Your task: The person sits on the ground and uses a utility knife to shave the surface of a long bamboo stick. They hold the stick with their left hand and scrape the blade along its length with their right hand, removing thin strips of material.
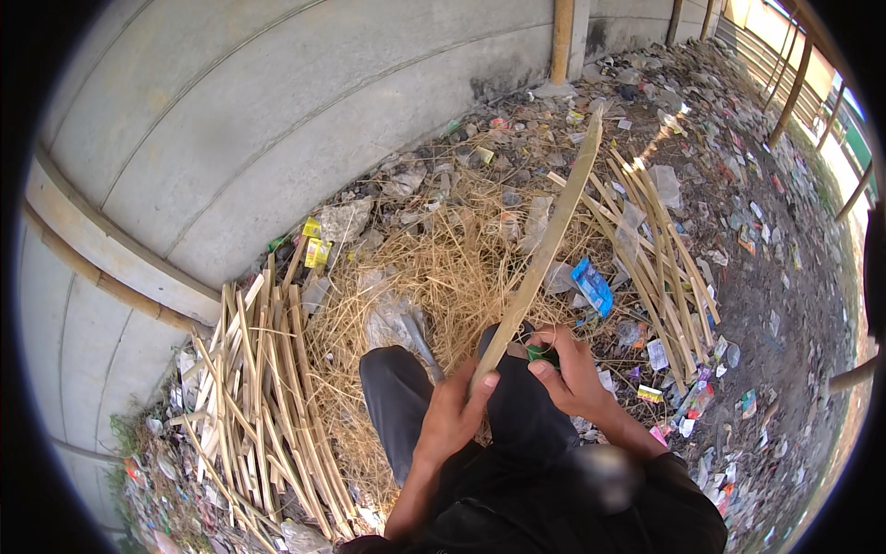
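My left hand (449,411) is closed around the lower end of a long bamboo strip (549,235), which slants up and away to the right and tapers at its far tip. My right hand (574,374) is curled beside the strip, fingers closed on a small green item (537,353) whose kind I cannot make out. Just beyond my left hand, between my knees, a narrow grey object (422,343) points away from me; its near end is hidden.
Bamboo strips lie piled at the left (268,406) and right (655,258). Dry shavings (443,258) cover the ground ahead. A blue packet (592,286) and scattered litter lie around. A grey panel wall (305,120) runs along the left and far side.
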`<state>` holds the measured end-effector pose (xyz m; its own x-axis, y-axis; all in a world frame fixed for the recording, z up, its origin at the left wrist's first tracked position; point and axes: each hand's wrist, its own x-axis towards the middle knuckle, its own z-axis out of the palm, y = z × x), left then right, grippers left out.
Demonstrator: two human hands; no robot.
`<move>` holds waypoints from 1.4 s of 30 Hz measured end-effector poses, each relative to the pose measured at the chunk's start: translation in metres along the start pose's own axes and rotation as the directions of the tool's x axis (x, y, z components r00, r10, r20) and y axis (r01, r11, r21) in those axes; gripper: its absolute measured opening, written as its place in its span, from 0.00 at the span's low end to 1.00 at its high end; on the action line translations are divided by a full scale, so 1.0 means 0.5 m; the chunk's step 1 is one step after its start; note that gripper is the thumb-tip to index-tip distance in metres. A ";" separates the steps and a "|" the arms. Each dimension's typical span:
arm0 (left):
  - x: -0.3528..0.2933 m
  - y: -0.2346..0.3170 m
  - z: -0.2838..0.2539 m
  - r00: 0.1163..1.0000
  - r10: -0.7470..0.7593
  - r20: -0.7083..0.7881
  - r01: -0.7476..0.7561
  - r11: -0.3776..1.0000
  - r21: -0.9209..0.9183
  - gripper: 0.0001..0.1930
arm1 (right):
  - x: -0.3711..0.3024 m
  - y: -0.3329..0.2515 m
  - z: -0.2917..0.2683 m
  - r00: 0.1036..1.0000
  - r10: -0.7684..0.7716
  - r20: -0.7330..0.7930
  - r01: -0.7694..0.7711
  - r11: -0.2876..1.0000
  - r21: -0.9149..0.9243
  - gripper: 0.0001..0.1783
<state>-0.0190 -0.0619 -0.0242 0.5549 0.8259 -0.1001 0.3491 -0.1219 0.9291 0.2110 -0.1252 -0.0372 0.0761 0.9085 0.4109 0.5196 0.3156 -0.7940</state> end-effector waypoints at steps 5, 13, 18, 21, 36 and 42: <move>0.003 0.015 -0.001 0.998 0.055 -0.003 -0.055 0.997 -0.047 0.23 | 0.009 0.015 0.005 0.984 -0.140 -0.107 0.120 0.977 -0.176 0.21; -0.010 0.032 0.006 1.000 -0.014 -0.009 0.015 0.996 0.086 0.25 | 0.021 0.004 0.009 0.966 -0.200 -0.161 0.147 0.945 -0.292 0.19; -0.015 0.027 0.011 0.999 0.030 -0.027 -0.027 0.993 0.118 0.24 | 0.026 0.000 0.003 0.965 -0.216 -0.150 0.162 0.938 -0.307 0.18; -0.016 0.025 0.011 0.999 0.031 -0.015 -0.029 0.993 0.111 0.25 | 0.032 -0.002 -0.007 0.972 -0.208 -0.110 0.170 0.944 -0.281 0.17; -0.042 0.010 0.003 1.000 -0.018 -0.020 0.020 0.993 0.120 0.26 | 0.046 0.011 -0.031 0.970 -0.201 -0.133 0.134 0.909 -0.394 0.15; -0.092 -0.043 -0.003 0.997 -0.057 0.058 0.051 0.992 0.112 0.28 | 0.133 0.125 -0.181 0.885 -0.041 -0.463 -0.166 0.902 -0.398 0.14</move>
<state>-0.0534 -0.0964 -0.0390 0.5769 0.7980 -0.1740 0.4591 -0.1407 0.8772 0.3255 -0.0701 -0.0188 0.4404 0.6643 0.6040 0.7947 0.0246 -0.6065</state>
